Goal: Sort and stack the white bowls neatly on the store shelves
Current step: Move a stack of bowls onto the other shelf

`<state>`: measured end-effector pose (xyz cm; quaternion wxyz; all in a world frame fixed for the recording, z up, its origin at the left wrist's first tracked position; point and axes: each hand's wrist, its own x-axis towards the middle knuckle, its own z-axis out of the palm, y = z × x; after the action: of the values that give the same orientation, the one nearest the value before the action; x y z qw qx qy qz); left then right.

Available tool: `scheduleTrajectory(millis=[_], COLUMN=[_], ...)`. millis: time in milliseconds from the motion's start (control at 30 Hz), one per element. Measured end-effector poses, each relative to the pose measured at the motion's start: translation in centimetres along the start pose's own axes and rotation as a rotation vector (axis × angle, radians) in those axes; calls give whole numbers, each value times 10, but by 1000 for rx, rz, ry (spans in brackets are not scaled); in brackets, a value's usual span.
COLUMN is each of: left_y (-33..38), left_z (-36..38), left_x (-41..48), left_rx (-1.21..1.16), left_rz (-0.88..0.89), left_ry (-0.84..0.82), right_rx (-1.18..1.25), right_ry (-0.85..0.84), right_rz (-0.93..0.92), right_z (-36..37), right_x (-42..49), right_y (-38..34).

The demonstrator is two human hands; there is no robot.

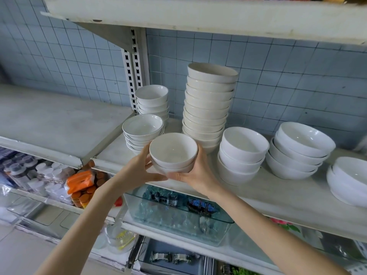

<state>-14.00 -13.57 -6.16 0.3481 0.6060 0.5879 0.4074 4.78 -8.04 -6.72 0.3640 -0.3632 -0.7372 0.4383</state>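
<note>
Two nested white ceramic bowls [173, 153] gripped by left hand [139, 169] and right hand [198, 175], fingers [200, 157] curled round them. Pair near tall cream bowl stack [208, 108].

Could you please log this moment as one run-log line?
left hand, right hand grip nested bowls | at shelf front | tall stack behind

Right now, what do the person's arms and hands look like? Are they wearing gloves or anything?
No gloves. The left hand and right hand are bare, with no rings that I can see. The left forearm and right forearm are bare too: no sleeves, watch or bracelets show in the picture.
</note>
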Motion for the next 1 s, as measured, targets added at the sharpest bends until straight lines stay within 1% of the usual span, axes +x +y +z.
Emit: scheduleTrajectory(millis=[100,133,167,233,267,300,367,433,500,600,733,1000], left_y=[3,3,2,-5,-11,-15,-23,-25,-27,-23,-22,-28], left_z=[-15,-20,-24,-28,-29,-28,-24,-20,-17,-13,-15,-31], left_x=[-13,-18,-21,-23,-20,-15,-2,11,21,28,30,38], left_rx=[11,18,57,203,266,298,277,282,258,175,147,106], left_rz=[-53,-70,-73,-45,-43,-65,-122,-84,-26,-59,-56,-42], left_ry=[-15,21,101,320,392,418,401,393,425,504,572,541], right_rx=[9,6,2,5,7,14,49,82,100,107,125,151], right_ry=[-6,-12,-19,-30,-32,-35,-48,-58,-40,-18,-27,-73], right_rz=[17,21,24,30,32,31,34,30,26,28,44,81], right_z=[-1,-1,-1,-2,-2,-2,-2,0,1,3,3,7], right_x=[0,0,0,0,0,0,0,1,2,3,4,13], right_y=[0,1,1,1,1,0,-3,-5,-4,-1,1,2])
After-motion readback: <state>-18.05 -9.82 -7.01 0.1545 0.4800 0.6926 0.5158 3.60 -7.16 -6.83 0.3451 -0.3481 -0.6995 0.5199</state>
